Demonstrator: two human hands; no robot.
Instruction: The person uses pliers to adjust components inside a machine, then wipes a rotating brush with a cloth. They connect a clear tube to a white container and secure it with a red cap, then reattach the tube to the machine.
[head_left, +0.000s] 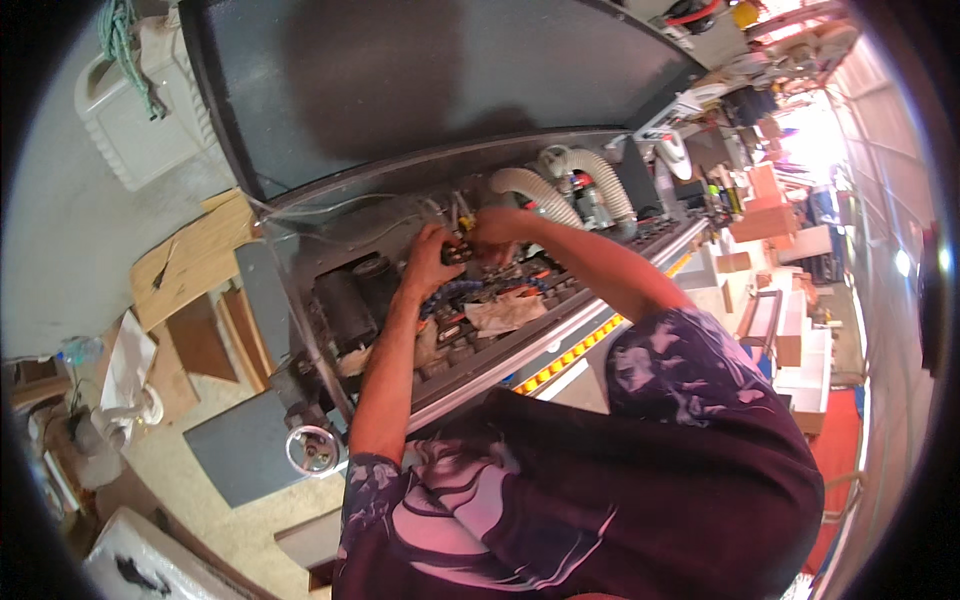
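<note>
Both arms reach into a long grey machine whose hinged lid [390, 80] is raised. My left hand [428, 260] is closed round a small black part [457, 253], set among thin tubes and fittings. Close beside it on the right, my right hand [505, 232] has its fingers bent in by a small yellow piece; what they grip is hidden. Just below the hands lie blue segmented hose [455, 290] and a crumpled tan cloth or paper [505, 313]. A dark motor-like block [345, 303] sits left of my left hand.
Two ribbed grey hoses [603, 185] curve up right of my hands. A yellow-and-black strip [570, 356] runs along the machine's front edge. A handwheel [312, 450] sticks out at its left end. Boards [195, 255] lie at the left; a cluttered workshop stretches off right.
</note>
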